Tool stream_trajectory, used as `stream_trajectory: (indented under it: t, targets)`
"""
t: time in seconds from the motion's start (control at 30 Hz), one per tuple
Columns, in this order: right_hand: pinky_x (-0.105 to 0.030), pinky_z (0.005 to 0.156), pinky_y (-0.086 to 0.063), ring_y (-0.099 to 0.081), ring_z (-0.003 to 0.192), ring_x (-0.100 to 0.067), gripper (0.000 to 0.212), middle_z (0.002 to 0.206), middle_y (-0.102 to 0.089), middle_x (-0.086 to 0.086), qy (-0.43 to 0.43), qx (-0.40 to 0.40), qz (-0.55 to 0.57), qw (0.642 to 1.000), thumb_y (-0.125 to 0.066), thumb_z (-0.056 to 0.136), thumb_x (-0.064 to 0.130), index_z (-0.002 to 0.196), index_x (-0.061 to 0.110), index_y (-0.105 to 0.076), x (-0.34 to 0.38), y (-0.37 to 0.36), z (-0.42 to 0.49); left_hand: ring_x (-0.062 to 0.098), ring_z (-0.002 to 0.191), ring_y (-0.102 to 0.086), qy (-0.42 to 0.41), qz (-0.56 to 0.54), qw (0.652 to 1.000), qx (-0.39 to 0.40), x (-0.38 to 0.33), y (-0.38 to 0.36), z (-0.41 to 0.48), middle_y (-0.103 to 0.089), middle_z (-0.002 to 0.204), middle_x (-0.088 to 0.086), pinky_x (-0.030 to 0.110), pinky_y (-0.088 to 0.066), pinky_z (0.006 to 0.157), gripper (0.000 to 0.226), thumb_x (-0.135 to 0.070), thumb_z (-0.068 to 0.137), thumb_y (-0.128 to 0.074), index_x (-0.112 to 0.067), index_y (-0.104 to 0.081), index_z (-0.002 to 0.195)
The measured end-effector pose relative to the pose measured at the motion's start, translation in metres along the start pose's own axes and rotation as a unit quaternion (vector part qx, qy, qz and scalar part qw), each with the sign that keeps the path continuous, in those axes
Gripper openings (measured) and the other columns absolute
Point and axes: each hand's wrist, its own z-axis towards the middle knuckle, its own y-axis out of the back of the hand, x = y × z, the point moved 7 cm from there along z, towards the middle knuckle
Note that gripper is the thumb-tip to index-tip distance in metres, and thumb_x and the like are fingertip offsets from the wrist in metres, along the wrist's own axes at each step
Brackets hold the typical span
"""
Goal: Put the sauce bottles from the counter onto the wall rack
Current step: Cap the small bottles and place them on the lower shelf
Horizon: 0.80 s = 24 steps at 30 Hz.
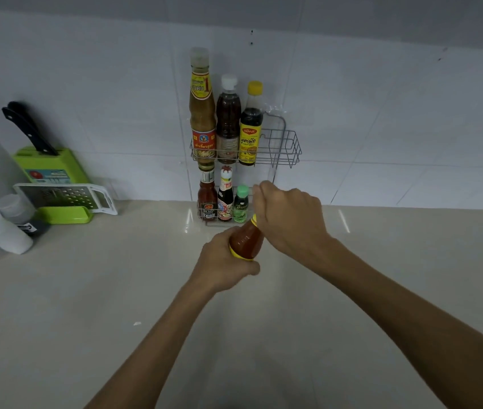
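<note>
A red sauce bottle [246, 241] with a yellow label and yellow cap is held above the counter, just in front of the wire wall rack [289, 149]. My left hand [224, 264] grips its lower body. My right hand [289, 215] closes over its cap and neck. The rack's upper shelf holds three tall bottles: a tan sauce [202, 113], a dark brown one [227, 122] and a black one with a yellow cap [251, 125]; its right part is free. The lower shelf holds a ketchup bottle [207, 196], a red-capped sauce [224, 199] and a small green bottle [240, 205].
A green knife block [48, 166] with black-handled knives stands at the left wall, a white grater [66, 196] leaning on it. White shakers [1, 231] lie at the far left. The beige counter [293, 335] stretches below, white tiles behind.
</note>
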Motion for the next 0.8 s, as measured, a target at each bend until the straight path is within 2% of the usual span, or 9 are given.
stream_trajectory:
  t: [0.07,0.1,0.2,0.27,0.43,0.53,0.6,0.7,0.8]
  targets:
    - [-0.031,0.052,-0.038,-0.06,0.057,-0.03,0.031,0.065,-0.06,-0.007,-0.048,0.075,-0.001,0.996,-0.04,0.102,0.032,0.086,0.012,-0.057,-0.013,-0.019,-0.002,0.015,0.075,-0.064,-0.007,0.042,0.997,-0.061,0.004,-0.006,0.001,-0.065,0.082,-0.013,0.031,-0.055,0.064,0.05,-0.03,0.055,-0.084,-0.039,-0.055,0.094]
    - [-0.033,0.055,-0.041,-0.062,0.064,-0.03,0.032,0.071,-0.063,-0.008,-0.06,0.093,0.012,0.994,-0.038,0.102,0.034,0.089,0.012,-0.057,-0.019,-0.025,-0.001,0.016,0.075,-0.065,-0.005,0.028,0.999,-0.043,0.008,-0.011,0.003,-0.066,0.083,-0.011,0.033,-0.056,0.064,0.049,-0.034,0.056,-0.085,-0.037,-0.055,0.094]
    - [-0.036,0.064,-0.042,-0.062,0.074,-0.031,0.038,0.076,-0.062,-0.007,-0.091,0.108,0.046,0.989,-0.033,0.101,0.042,0.084,0.017,-0.055,-0.035,-0.029,0.01,0.02,0.086,-0.071,0.014,-0.057,0.99,0.129,0.011,-0.03,0.01,-0.072,0.097,0.002,0.038,-0.061,0.074,0.061,-0.036,0.056,-0.089,-0.034,-0.058,0.109]
    - [-0.034,0.064,-0.04,-0.062,0.075,-0.03,0.042,0.075,-0.06,-0.004,-0.11,0.13,0.055,0.984,-0.034,0.098,0.05,0.078,0.018,-0.053,-0.046,-0.034,0.02,0.021,0.093,-0.07,0.009,-0.076,0.975,0.209,0.007,-0.034,0.012,-0.072,0.102,0.005,0.04,-0.061,0.08,0.062,-0.022,0.063,-0.089,-0.03,-0.058,0.117]
    - [-0.024,0.051,-0.043,-0.059,0.06,-0.005,0.064,0.067,-0.06,0.01,-0.181,0.175,0.272,0.929,-0.051,0.065,0.089,0.073,0.026,-0.053,-0.063,-0.057,0.024,0.03,0.096,-0.071,0.0,-0.108,0.974,0.2,0.009,-0.026,0.033,-0.075,0.101,0.012,0.04,-0.057,0.083,0.04,-0.007,0.072,-0.085,-0.011,-0.068,0.108]
    - [-0.015,0.059,-0.048,-0.063,0.068,0.004,0.051,0.075,-0.068,0.02,-0.181,0.248,0.356,0.883,-0.068,0.059,0.082,0.084,0.038,-0.065,-0.074,-0.085,0.008,0.03,0.102,-0.07,0.006,-0.131,0.97,0.205,0.015,-0.027,0.046,-0.075,0.106,0.013,0.036,-0.058,0.083,0.042,-0.01,0.073,-0.085,-0.01,-0.069,0.111]
    - [-0.023,0.073,-0.054,-0.067,0.081,0.002,0.044,0.088,-0.073,0.019,-0.182,0.299,0.401,0.846,-0.076,0.06,0.072,0.091,0.04,-0.071,-0.08,-0.105,-0.004,0.029,0.103,-0.07,0.015,-0.143,0.97,0.196,0.02,-0.031,0.055,-0.074,0.107,0.013,0.041,-0.057,0.089,0.052,-0.008,0.07,-0.086,-0.01,-0.064,0.117]
    - [-0.018,0.066,-0.051,-0.068,0.082,0.001,0.039,0.091,-0.074,0.014,-0.185,0.348,0.436,0.809,-0.081,0.065,0.062,0.092,0.036,-0.071,-0.084,-0.125,-0.011,0.027,0.102,-0.071,0.05,-0.161,0.973,0.158,0.031,-0.037,0.074,-0.074,0.108,0.012,0.046,-0.055,0.094,0.068,-0.003,0.065,-0.089,-0.009,-0.051,0.12]
    - [-0.016,0.063,-0.051,-0.07,0.084,-0.005,0.034,0.093,-0.075,0.009,-0.198,0.349,0.459,0.793,-0.084,0.07,0.049,0.096,0.032,-0.071,-0.095,-0.137,-0.008,0.026,0.101,-0.071,0.052,-0.172,0.974,0.138,0.036,-0.043,0.091,-0.073,0.108,0.012,0.046,-0.056,0.091,0.063,-0.003,0.065,-0.089,-0.008,-0.051,0.116]
